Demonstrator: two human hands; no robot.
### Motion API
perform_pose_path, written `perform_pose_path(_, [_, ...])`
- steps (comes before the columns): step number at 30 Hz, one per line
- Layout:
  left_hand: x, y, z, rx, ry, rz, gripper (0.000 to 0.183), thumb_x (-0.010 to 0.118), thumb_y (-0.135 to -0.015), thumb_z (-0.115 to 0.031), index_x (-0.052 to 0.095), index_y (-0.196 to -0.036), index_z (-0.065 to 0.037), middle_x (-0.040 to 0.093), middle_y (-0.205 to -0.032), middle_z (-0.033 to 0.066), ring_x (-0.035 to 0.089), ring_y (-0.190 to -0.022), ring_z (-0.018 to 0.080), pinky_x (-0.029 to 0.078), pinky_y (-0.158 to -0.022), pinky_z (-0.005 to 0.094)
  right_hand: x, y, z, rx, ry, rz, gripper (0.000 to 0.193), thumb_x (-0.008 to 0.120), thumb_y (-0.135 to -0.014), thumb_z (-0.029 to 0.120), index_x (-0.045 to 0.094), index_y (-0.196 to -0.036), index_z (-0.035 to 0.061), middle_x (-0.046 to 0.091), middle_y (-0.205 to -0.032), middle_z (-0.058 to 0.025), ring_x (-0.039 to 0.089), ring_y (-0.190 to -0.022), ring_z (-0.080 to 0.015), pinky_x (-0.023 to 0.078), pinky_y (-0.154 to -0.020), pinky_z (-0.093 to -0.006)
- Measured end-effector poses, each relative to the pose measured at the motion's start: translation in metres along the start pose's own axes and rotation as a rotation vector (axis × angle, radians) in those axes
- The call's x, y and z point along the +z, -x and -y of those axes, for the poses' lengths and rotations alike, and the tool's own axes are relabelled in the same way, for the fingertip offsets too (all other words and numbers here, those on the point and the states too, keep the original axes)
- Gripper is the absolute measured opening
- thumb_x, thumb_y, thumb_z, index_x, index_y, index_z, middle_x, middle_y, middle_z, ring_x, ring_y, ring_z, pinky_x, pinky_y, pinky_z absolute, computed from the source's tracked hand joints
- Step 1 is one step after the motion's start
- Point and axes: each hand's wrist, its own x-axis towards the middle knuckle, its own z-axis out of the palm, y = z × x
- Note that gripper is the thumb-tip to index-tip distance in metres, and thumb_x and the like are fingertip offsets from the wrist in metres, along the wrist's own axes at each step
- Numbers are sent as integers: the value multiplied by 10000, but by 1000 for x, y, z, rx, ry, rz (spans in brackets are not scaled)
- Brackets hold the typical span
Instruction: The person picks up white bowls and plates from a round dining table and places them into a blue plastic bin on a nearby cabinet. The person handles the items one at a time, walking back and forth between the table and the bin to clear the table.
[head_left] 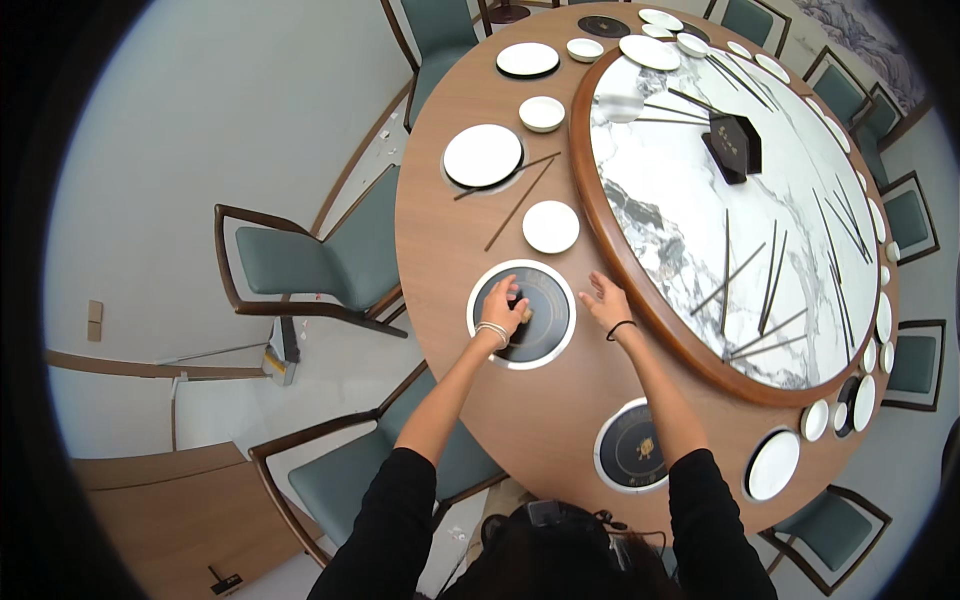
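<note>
My left hand point(503, 304) is over a round dark grey mat with a white rim point(556, 345), its fingers curved and apart with no object visible in them. Part of a gold mark shows beside the fingertips at the mat's middle. To the right, my right hand point(606, 302) is open with fingers spread, between that mat and the turntable's wooden edge. A small white bowl point(551, 227) sits just beyond the two hands. Under my right forearm, a second dark mat with a gold emblem point(628, 452) is partly covered.
A marble turntable point(660, 240) carries scattered dark chopsticks point(768, 280) and a dark hexagonal box point(735, 147). On the wooden table point(430, 250) stand white plates point(483, 155), bowls point(542, 114) and two loose chopsticks point(518, 206). Green chairs point(300, 262) ring it; a broom point(279, 355) lies left.
</note>
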Motion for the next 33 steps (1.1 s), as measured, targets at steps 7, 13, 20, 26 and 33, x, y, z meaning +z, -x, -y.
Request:
perform_pose_path(7, [25, -83, 8, 27, -1, -9, 817, 734, -669, -85, 278, -1344, -17, 471, -1222, 145, 518, -1014, 258, 467, -819, 335, 50, -71, -21, -94, 132, -160, 901, 753, -653, 83, 213, -1370, -2, 362, -1321, -189, 459, -1139, -285, 492, -802, -338])
perform_pose_path(13, [30, -124, 19, 148, -97, 24, 1064, 730, -623, -36, 16, -1411, -38, 316, -1367, 195, 271, -1281, 349, 128, -1076, 442, 55, -98, -6, -96, 20, -213, 1131, 828, -543, 212, 109, -1395, 23, 270, -1380, -193, 271, -1252, -361, 229, -1053, -426])
perform_pose_path(20, [29, -139, 12, 101, -4, 145, 1075, 785, -537, -92, 136, -1394, -71, 403, -1303, 171, 297, -1203, 346, 208, -1038, 420, 51, -114, 5, -113, -4, -143, 1153, 850, -489, 199, 140, -1387, 54, 340, -1339, -206, 301, -1235, -383, 274, -1024, -443])
perform_pose_path(26, [25, -138, 11, 110, 71, 141, 1037, 826, -499, -108, 245, -1358, -99, 443, -1251, 155, 298, -1174, 336, 293, -1010, 402, 45, -111, 17, -119, -72, -116, 1107, 862, -469, 205, 221, -1359, 54, 398, -1302, -170, 367, -1215, -331, 312, -1006, -413])
perform_pose_path(33, [7, -106, -6, 96, 50, 106, 971, 839, -491, -135, 339, -1324, -110, 507, -1209, 107, 388, -1107, 327, 313, -997, 392, 33, -81, 42, -117, -102, -71, 1037, 860, -472, 171, 275, -1321, 55, 481, -1236, -153, 448, -1173, -280, 364, -971, -356])
